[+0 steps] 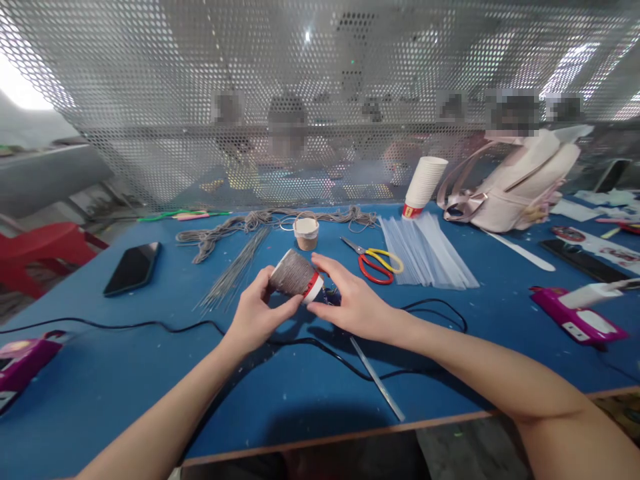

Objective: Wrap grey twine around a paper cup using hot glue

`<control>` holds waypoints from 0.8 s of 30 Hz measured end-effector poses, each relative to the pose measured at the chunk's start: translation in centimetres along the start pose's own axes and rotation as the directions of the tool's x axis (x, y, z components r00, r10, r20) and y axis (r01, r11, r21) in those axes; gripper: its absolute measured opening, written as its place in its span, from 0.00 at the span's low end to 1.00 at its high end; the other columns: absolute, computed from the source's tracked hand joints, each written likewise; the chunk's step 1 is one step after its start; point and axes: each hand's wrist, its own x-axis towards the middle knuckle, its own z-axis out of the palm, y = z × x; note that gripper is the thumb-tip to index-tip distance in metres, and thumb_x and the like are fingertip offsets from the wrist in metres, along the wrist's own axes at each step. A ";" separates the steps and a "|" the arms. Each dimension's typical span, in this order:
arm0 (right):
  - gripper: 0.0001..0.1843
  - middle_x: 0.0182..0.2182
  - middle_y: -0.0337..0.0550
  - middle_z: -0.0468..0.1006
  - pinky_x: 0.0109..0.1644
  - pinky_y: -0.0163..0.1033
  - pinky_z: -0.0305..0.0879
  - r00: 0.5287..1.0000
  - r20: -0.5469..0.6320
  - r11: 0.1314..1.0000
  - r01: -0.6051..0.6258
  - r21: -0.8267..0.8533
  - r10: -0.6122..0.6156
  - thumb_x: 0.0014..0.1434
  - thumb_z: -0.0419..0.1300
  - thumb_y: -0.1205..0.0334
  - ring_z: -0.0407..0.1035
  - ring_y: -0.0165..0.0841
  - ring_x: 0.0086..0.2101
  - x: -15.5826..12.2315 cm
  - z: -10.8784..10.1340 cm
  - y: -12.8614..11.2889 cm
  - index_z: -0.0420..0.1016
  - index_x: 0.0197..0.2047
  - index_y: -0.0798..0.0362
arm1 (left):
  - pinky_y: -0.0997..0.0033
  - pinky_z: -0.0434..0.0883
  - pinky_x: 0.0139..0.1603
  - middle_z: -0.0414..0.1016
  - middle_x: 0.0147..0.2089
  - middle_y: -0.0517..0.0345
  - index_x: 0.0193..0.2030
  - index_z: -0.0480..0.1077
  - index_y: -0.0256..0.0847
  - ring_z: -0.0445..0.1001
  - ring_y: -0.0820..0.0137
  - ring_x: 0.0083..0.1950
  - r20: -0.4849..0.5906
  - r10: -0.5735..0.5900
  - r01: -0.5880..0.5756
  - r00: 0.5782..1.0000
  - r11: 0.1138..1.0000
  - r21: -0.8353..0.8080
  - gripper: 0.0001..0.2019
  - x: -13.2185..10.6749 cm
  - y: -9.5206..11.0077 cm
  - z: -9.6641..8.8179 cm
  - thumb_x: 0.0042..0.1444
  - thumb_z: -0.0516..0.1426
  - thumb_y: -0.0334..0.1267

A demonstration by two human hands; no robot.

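A paper cup (295, 275) wrapped in grey cord is tilted above the table, a red band and white end showing on its right. My left hand (257, 310) grips its wound side, thumb beneath and fingers behind. With thumb and fingertips curled about the red and white end, my right hand (353, 300) also holds the cup. A small dark blue object (332, 295) shows by my right palm, too covered to name. Beyond the cup stands a smaller brown cup (306, 235) with a whitish top. Scissors (376, 260) with red and yellow handles lie to the right.
Grey cord (220, 235) and straight grey strands (233, 273) lie behind left. Translucent sticks (425, 250), stacked paper cups (425, 187) and a backpack (523, 180) are behind right. A black cable (320, 343) crosses the blue table near a loose clear stick (377, 380). A phone (133, 268) lies left.
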 end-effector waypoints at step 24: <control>0.29 0.49 0.59 0.75 0.54 0.53 0.68 0.932 0.362 0.868 0.178 -0.463 0.002 0.48 0.51 0.80 0.69 0.44 0.50 -3.8 -2.3 2.8 0.68 0.55 0.63 | 0.66 0.68 0.40 0.69 0.35 0.58 0.36 0.64 0.40 0.69 0.68 0.37 -0.127 -0.004 0.033 0.992 0.973 0.229 0.14 0.2 -0.1 -0.2 0.47 0.60 0.45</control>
